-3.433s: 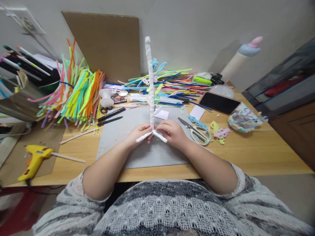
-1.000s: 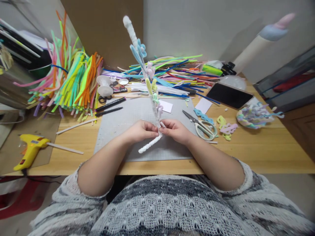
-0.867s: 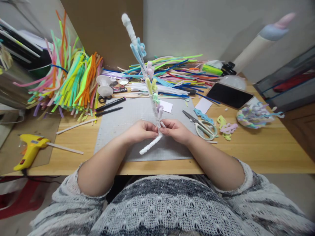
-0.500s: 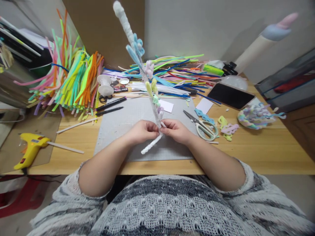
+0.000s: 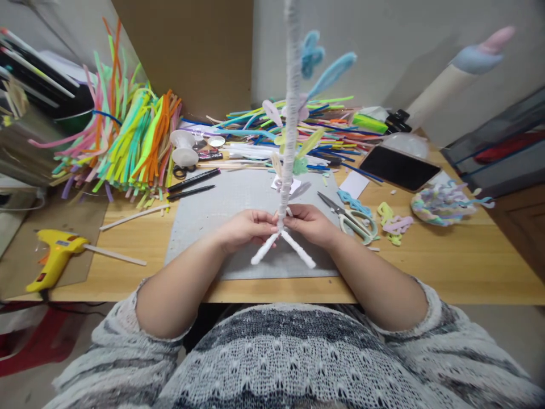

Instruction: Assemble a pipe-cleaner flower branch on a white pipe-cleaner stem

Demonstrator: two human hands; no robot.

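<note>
A white fuzzy pipe-cleaner stem (image 5: 290, 113) stands nearly upright over the grey cutting mat (image 5: 191, 227), its top cut off by the frame. Two short white legs fork out at its foot. Along it sit a blue flower (image 5: 312, 54), a blue leaf (image 5: 334, 74), and lilac, yellow and green pieces, partly behind the stem. My left hand (image 5: 251, 229) pinches the stem's base from the left. From the right, my right hand (image 5: 310, 224) grips the same spot, with a short white end poking out by its fingertips. Some fingertips are hidden behind the stem.
Green-handled scissors (image 5: 355, 221) lie right of my right hand, beside small pastel pieces (image 5: 394, 224) and a woven pastel basket (image 5: 438, 204). A yellow glue gun (image 5: 55, 255) is at the left. Bundled pipe cleaners (image 5: 128, 142), markers (image 5: 193, 180) and a phone (image 5: 400, 165) line the back.
The stem has swung from leaning left to nearly upright and turned, so its flowers now face away to the right. Two legs now show at its foot instead of one. Both hands keep their place.
</note>
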